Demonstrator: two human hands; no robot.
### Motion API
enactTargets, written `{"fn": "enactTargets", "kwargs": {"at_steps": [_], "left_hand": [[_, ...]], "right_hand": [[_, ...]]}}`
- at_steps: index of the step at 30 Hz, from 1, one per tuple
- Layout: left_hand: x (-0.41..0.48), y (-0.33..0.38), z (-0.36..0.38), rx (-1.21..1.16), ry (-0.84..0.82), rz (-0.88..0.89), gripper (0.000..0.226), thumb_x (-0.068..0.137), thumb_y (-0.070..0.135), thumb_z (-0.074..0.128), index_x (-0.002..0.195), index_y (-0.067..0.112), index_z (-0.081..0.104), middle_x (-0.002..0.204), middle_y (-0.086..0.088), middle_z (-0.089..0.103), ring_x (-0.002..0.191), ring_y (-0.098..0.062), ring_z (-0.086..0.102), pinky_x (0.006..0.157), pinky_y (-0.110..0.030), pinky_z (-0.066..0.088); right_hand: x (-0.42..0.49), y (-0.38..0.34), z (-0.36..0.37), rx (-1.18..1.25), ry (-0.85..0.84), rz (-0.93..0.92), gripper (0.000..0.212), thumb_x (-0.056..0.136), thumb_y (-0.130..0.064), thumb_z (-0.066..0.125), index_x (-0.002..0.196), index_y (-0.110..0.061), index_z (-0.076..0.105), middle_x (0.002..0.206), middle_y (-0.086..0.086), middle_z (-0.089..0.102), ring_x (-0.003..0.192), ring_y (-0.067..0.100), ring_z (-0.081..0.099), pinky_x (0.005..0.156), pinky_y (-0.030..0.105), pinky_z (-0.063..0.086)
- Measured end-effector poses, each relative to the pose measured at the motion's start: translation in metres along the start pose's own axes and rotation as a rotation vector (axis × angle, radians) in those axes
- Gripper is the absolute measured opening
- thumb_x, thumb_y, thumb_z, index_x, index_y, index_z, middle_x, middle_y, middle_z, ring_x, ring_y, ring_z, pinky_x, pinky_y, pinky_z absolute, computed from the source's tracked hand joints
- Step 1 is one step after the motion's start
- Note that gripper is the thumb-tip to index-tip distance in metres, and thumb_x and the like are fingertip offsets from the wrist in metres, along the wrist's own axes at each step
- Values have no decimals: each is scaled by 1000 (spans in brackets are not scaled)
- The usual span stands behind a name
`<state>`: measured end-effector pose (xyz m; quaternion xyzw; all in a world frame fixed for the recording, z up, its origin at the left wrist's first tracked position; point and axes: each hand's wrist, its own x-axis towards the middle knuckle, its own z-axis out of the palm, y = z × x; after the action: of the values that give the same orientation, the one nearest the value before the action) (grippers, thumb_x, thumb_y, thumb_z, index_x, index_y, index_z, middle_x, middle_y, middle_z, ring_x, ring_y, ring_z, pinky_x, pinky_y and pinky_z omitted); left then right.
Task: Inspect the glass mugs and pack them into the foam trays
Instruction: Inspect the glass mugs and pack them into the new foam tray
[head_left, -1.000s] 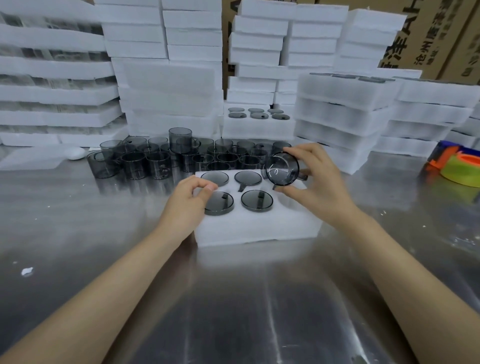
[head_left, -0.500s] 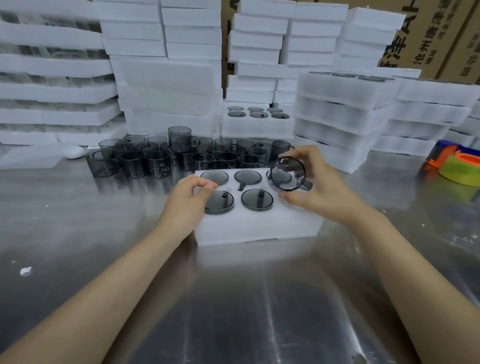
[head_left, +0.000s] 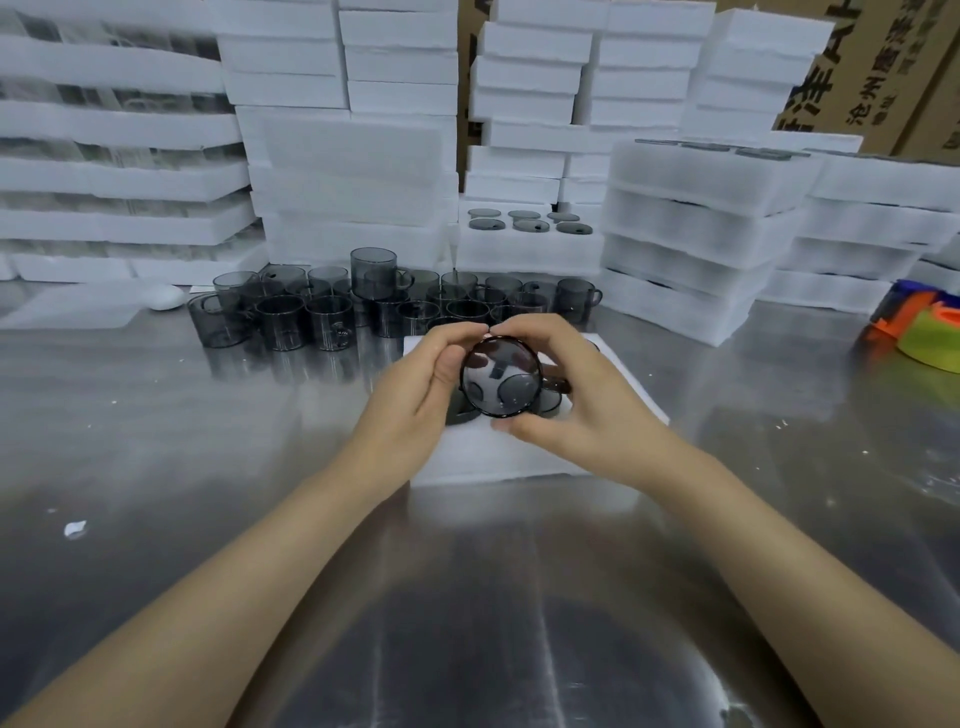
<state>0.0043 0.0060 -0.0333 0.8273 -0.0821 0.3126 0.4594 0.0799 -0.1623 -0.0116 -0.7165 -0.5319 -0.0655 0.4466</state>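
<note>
Both sets of fingers are clamped on one smoky glass mug (head_left: 501, 376), which I hold tipped so that its round end faces me. The left hand (head_left: 415, 387) curls around the mug's rim from the 9 o'clock side, its fingertips (head_left: 475, 328) reaching the top of the rim at 12 o'clock. The right hand (head_left: 582, 395) wraps the mug from the 3 o'clock side, with the thumb under the rim at about 6 o'clock; its fingertips nearly meet those of the left hand at the top. The mug's handle (head_left: 557, 384) sticks out toward 3 o'clock, against the right palm.

I hold the mug raised above a white foam tray (head_left: 519, 457) that lies on the steel table (head_left: 467, 597). Through the glass, and just beside it, I see dark round mug ends seated in the tray's pockets; how many are filled I cannot tell, since my hands cover most of the tray.

Beyond the tray, at 11 to 12 o'clock, stands a cluster of loose mugs (head_left: 374, 306), one stacked higher than the rest. Behind them, a filled tray (head_left: 527, 244) shows six dark discs. Stacks of foam trays (head_left: 353, 156) rise along the back from 10 to 2 o'clock, with cardboard boxes (head_left: 878, 67) behind. At 3 o'clock, a brightly coloured tape dispenser (head_left: 919, 332) rests on the table.
</note>
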Motion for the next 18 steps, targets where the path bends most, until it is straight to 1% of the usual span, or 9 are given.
{"fn": "enactTargets", "kwargs": {"at_steps": [2,5,9,11,13,15,17,18], "left_hand": [[-1,-1,2,-78,-32,-36,44,99,39,28,130,21,54,122,15,62,116,2,54,99,-19,42],[1,-2,0,-167,-77,-80,49,94,49,29,128,25,55,119,14,64,114,2,56,98,-17,42],[6,1,-3,-229,-100,-119,48,89,48,39,124,20,56,115,14,65,109,2,59,91,-12,43],[6,3,-4,-213,-114,-122,49,90,47,39,125,18,56,114,12,66,108,1,60,90,-11,43],[6,4,-5,-187,-122,-127,51,90,49,37,125,17,56,113,8,67,106,-2,61,92,-15,45],[5,4,-5,-169,-118,-145,49,91,52,37,121,20,58,108,6,68,103,-3,62,94,-23,46],[6,5,-6,-185,-100,-202,41,95,53,39,113,25,62,99,6,69,97,-6,63,96,-32,47],[7,6,-6,-210,-95,-233,36,97,51,40,109,27,63,95,6,70,95,-7,63,96,-35,46]], "right_hand": [[-1,1,1,85,-5,70,63,74,-4,79,125,-16,46,125,-1,54,120,13,53,94,29,48],[0,3,1,150,6,96,63,73,-6,80,124,-18,45,124,-3,55,119,15,54,93,32,49],[0,6,1,209,-4,96,62,72,-9,79,124,-20,47,124,-4,55,120,17,54,96,33,48],[0,6,1,222,3,95,62,72,-12,79,122,-26,47,123,-4,56,119,17,55,93,31,48],[1,6,2,225,8,96,61,71,-14,80,120,-33,47,122,-5,56,119,17,55,91,29,48],[0,6,3,213,12,95,62,71,-16,81,119,-36,46,121,-10,57,119,16,54,92,30,48],[0,7,3,193,11,92,64,70,-19,81,120,-38,46,121,-14,56,121,15,53,94,33,48],[0,6,3,184,9,84,64,71,-19,82,121,-38,46,122,-15,55,121,15,53,95,33,48]]}}
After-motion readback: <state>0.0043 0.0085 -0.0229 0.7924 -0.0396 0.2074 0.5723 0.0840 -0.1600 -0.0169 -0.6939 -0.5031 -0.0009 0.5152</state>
